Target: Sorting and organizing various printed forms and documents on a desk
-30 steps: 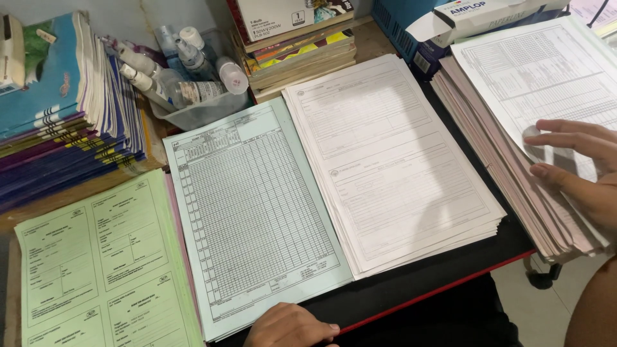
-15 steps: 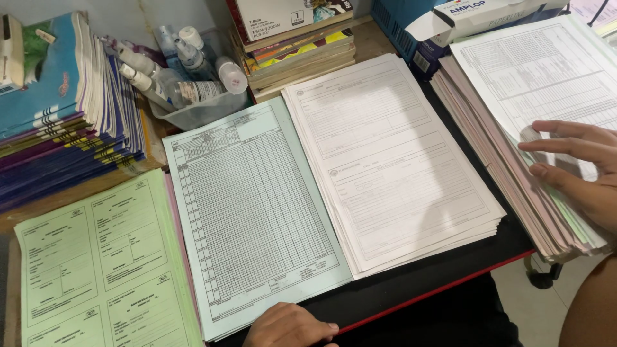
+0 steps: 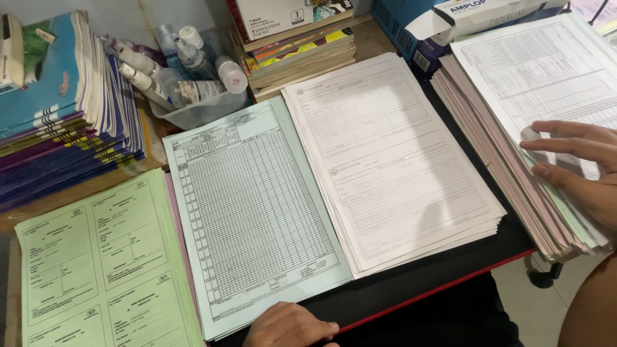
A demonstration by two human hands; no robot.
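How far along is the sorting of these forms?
Done: green forms, blue grid sheets and white forms lie in separate piles. In hand: right hand lifts the top sheet's edge on the mixed stack; left hand rests at the desk edge. Left: that thick stack.

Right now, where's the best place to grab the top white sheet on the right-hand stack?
Probably at the top sheet's left edge, coming from the stack's right side, where the right hand lies. Its fingertips sit at a lifted, curled bit of that edge, so the sheet is already parted from the pink-edged stack below.
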